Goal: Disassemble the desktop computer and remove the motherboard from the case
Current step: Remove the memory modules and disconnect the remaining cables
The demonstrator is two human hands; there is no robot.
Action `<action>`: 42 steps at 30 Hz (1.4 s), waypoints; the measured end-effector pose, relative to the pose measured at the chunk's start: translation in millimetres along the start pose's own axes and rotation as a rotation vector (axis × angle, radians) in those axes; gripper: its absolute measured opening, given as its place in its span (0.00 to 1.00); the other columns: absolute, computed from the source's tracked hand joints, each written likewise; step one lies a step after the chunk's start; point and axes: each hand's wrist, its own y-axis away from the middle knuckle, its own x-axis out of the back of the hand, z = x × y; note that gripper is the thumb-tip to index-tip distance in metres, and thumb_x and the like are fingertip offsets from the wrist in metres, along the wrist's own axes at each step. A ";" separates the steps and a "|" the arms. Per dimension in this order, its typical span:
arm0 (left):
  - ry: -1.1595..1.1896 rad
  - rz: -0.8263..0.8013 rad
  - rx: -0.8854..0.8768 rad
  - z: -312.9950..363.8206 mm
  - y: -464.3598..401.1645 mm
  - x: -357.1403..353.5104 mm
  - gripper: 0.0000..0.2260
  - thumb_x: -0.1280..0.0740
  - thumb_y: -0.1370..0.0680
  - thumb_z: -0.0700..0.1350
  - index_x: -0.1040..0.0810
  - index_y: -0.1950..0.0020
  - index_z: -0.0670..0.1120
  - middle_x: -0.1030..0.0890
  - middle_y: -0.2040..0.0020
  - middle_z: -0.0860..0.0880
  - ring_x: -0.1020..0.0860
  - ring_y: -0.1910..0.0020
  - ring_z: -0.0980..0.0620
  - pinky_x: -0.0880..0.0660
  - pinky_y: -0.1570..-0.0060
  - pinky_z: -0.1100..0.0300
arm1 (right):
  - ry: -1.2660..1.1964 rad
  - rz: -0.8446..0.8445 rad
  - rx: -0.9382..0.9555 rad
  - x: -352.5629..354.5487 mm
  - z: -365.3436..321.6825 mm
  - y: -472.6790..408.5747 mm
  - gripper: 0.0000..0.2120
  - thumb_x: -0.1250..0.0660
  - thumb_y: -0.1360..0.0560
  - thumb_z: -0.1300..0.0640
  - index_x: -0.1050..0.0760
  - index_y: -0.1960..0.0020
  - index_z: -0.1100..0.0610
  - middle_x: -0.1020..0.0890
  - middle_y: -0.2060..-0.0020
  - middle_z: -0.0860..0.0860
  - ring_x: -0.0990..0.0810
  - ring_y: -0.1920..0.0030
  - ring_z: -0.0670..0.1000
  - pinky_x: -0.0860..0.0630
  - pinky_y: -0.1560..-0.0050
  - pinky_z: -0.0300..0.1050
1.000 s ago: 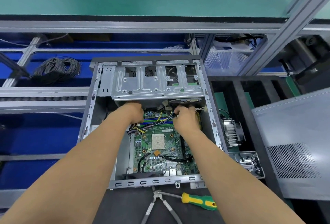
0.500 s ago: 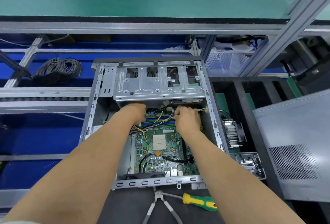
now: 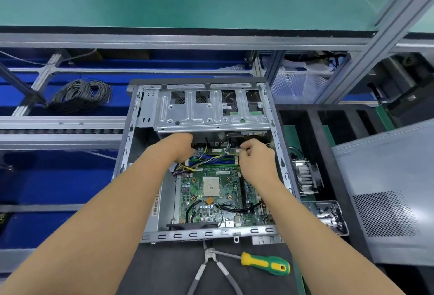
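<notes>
The open grey computer case [image 3: 211, 234] lies flat in front of me, with the green motherboard [image 3: 211, 186] still in its bottom. Both my hands reach to the board's far end, just under the metal drive cage [image 3: 211, 111]. My right hand [image 3: 257, 163] pinches the right end of a thin green memory module [image 3: 223, 151], held level just above the blue slots. My left hand [image 3: 182, 149] sits at the left of the slots among yellow and black wires. Its fingers are tucked out of sight, so what they hold is hidden.
A green-and-yellow screwdriver [image 3: 265, 263] and pliers [image 3: 211, 269] lie on the dark mat in front of the case. To the right are a heatsink with fan [image 3: 306, 177], a small parts tray [image 3: 328, 217] and the removed side panel [image 3: 387, 189]. A coil of cable [image 3: 79, 95] lies far left.
My right hand has risen slightly and turned, and the memory module now shows lifted above its slot. My left hand has barely moved.
</notes>
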 end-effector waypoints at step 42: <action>0.571 0.406 -0.318 98.9 102.9 -70.0 0.08 0.37 0.19 0.53 0.19 0.51 0.53 0.18 0.57 0.56 0.20 0.57 0.57 0.28 0.61 0.63 | -0.844 0.181 -0.444 63.0 227.2 168.9 0.05 0.35 0.22 0.64 0.22 0.48 0.59 0.16 0.61 0.58 0.16 0.60 0.52 0.20 0.59 0.41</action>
